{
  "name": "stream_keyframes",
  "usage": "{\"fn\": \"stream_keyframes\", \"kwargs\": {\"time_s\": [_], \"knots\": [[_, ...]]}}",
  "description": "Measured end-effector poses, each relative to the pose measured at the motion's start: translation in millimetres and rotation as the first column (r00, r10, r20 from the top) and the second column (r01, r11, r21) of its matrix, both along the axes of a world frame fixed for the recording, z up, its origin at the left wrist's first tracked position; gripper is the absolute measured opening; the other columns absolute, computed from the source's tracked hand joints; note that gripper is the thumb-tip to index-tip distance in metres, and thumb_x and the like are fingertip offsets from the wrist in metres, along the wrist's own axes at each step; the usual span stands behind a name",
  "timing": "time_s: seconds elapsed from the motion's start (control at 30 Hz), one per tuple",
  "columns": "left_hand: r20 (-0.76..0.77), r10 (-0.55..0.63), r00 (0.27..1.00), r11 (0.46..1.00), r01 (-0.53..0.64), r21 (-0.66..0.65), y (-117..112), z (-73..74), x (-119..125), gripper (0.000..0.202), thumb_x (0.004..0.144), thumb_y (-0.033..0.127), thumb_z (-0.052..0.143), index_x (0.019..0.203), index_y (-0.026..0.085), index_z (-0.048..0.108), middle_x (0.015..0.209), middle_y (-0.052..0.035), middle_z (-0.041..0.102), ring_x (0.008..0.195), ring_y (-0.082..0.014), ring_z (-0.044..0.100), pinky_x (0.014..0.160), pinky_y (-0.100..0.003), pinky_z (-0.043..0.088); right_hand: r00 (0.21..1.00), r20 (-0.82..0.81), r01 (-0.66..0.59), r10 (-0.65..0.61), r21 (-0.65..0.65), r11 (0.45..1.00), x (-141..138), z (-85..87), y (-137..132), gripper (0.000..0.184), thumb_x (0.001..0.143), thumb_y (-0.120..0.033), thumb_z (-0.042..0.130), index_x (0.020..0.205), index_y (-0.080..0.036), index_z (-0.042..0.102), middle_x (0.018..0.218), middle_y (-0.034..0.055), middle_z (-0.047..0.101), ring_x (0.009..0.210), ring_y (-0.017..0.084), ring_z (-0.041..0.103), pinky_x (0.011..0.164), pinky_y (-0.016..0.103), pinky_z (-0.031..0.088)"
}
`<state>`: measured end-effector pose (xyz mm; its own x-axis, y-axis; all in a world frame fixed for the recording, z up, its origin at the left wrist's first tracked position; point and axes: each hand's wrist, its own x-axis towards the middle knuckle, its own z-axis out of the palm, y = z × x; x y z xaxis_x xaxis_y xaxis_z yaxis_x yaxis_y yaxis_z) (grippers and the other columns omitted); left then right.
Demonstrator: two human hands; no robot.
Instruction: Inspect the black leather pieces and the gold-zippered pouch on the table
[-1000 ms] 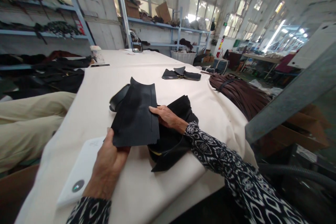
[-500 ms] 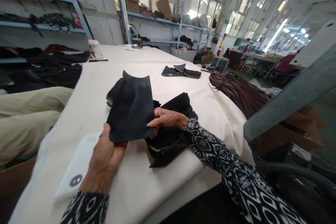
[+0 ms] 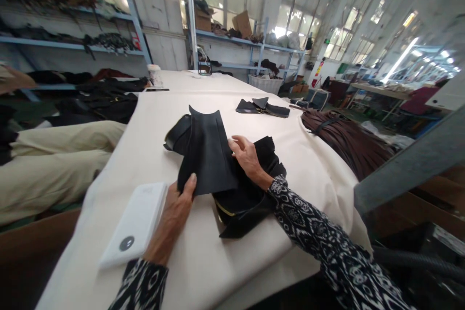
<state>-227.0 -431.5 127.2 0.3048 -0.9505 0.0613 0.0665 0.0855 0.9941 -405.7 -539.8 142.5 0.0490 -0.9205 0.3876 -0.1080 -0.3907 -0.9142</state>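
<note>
Pale cloth covers the bench (image 3: 141,150), sagging in folds at its near right corner. Toward the near left corner lies a white slab (image 3: 136,225), just beside the left forearm. The left hand (image 3: 178,210) pinches the near left corner of a black panel (image 3: 209,150), thumb on top, the other fingers hidden. By the near edge, a black zipped piece (image 3: 247,210) lies partly beneath the right forearm. The right hand (image 3: 247,155) is half open, fingers curled, at the panel's right side — I can't tell whether it grips.

That panel sits mid-bench, long axis running near to far, its hollowed end pointing toward the far edge. I'd judge the step as positioning it by hand; the next move seems to call for steady hold on both sides.

Farther off, toward the right edge, rests a folded black piece (image 3: 261,106) — and beyond the bench's far edge, blue shelves (image 3: 225,37).
</note>
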Motion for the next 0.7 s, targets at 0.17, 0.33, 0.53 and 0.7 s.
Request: {"fn": "stream_keyframes", "kwargs": {"time_s": [0.17, 0.33, 0.53, 0.7], "knots": [[0.561, -0.076, 0.825, 0.971, 0.189, -0.146, -3, -10.1, -12, 0.038, 0.087, 0.041, 0.047, 0.106, 0.011, 0.060, 0.107, -0.0131, 0.063, 0.109, -0.0270, 0.055, 0.098, -0.043, 0.042, 0.950, -0.246, 0.013, -0.192, -0.586, 0.810, 7, 13.7, 39, 0.038, 0.090, -0.034, 0.050, 0.122, -0.013, 0.049, 0.123, 0.0136, 0.056, 0.117, 0.019, 0.052, 0.100, 0.035, 0.045], [0.772, -0.019, 0.636, 0.903, 0.343, -0.260, -8, -35.3, -15, 0.047, 0.089, 0.024, 0.038, 0.133, 0.008, 0.042, 0.122, -0.0182, 0.055, 0.127, -0.0254, 0.043, 0.107, -0.045, 0.035, 0.841, -0.541, -0.244, -0.013, -0.400, 0.883, 32, -4.5, 68, 0.065, 0.087, -0.044, 0.051, 0.132, 0.001, 0.039, 0.130, 0.0241, 0.049, 0.122, 0.028, 0.049, 0.102, 0.039, 0.042], [0.884, 0.001, 0.467, 0.895, 0.394, -0.209, -5, -34.9, -15, 0.052, 0.089, 0.022, 0.038, 0.140, 0.011, 0.037, 0.146, -0.0170, 0.035, 0.138, -0.0255, 0.028, 0.113, -0.044, 0.028, 0.853, -0.521, -0.070, -0.033, -0.177, 0.982, 27, -8.0, 39, 0.028, 0.091, -0.029, 0.038, 0.074, -0.015, 0.055, 0.067, 0.0029, 0.055, 0.061, 0.012, 0.049, 0.064, 0.025, 0.039], [0.821, 0.035, 0.569, 0.911, 0.320, -0.261, -4, -28.2, -14, 0.054, 0.091, 0.033, 0.042, 0.142, 0.017, 0.036, 0.144, -0.0121, 0.041, 0.132, -0.0230, 0.038, 0.110, -0.041, 0.032, 0.990, -0.023, -0.141, 0.142, 0.039, 0.989, 2, -0.8, 7, 0.033, 0.085, -0.043, 0.048, 0.065, -0.016, 0.047, 0.058, -0.0033, 0.043, 0.054, 0.008, 0.036, 0.050, 0.022, 0.029]]}}
